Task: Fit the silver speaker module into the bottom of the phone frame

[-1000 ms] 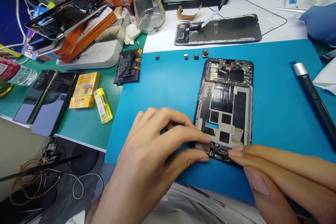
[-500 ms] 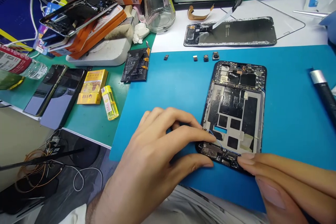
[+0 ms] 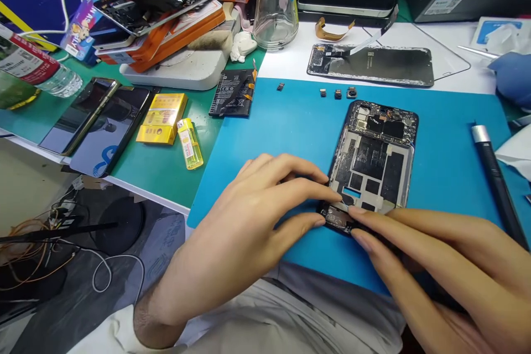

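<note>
An opened phone frame lies on the blue mat, with its circuit board exposed at the far end and a smaller board at the near end. My left hand grips the frame's near left corner, forefinger on the inner side and thumb by the bottom edge. My right hand reaches over the near end, its forefinger and thumb closed about the small board and bottom edge. Those fingers hide the near right corner. A thin blue wire runs by the fingertips.
Small camera modules sit in a row beyond the frame, near a battery. Behind lies a detached screen. A black-handled tool rests at right. A lighter, yellow box and glass jar stand leftward.
My right hand has shifted left along the phone's near end, its fingertips now close to my left forefinger. My left hand stays at the corner. The camera view has swung somewhat.
</note>
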Available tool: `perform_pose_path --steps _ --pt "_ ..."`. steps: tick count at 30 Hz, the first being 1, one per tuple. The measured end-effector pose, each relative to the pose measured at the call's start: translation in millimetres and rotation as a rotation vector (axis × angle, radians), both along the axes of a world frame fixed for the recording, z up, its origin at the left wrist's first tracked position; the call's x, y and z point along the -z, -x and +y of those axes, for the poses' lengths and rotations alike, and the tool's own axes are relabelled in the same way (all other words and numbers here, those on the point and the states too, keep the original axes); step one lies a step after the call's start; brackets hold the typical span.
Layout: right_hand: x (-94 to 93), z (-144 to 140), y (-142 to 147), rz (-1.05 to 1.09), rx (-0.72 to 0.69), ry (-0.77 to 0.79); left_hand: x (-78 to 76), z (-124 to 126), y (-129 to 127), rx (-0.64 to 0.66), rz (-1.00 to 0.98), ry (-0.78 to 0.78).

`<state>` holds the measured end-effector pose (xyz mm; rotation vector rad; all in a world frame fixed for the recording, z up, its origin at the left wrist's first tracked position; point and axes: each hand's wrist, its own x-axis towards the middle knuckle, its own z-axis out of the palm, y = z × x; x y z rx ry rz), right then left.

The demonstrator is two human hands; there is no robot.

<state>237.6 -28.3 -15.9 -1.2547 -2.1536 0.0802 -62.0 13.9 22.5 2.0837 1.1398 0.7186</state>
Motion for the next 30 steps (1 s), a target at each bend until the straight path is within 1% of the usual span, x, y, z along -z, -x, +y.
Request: perform_pose_path --steps 3,10,14,17,20,22,24,27,30 --pt "0.2 -1 5 0.000 0.052 -0.007 2.3 1 0 0.004 -0.001 -0.034" --pt "5.5 -13 -6 -0.038 0.150 0.051 6.1 -3 -4 -0.008 0.016 -0.119" --pt "6.9 -18 -11 -0.038 0.182 0.071 7.1 -5 -6 -0.032 0.031 -0.169" --pt "7.2 -24 -14 -0.035 0.199 0.086 6.2 -5 -7 -0.032 0.052 -0.172" --pt "4.7 -26 -11 -0.031 0.210 0.101 4.1 -8 -8 -0.047 0.105 -0.199" --pt "0.1 -24 -4 -0.028 0.202 0.113 2.4 -10 -9 -0.050 0.144 -0.232" --pt "-6.6 -18 5 -0.025 0.171 0.116 0.5 -12 -11 -0.051 0.150 -0.233" --pt "-16.7 -6 17 -0.031 0.088 0.077 -3.3 -13 -14 -0.070 0.133 -0.187" --pt "-21.7 0 21 -0.042 0.055 0.050 -9.3 -11 -16 -0.083 0.128 -0.119"
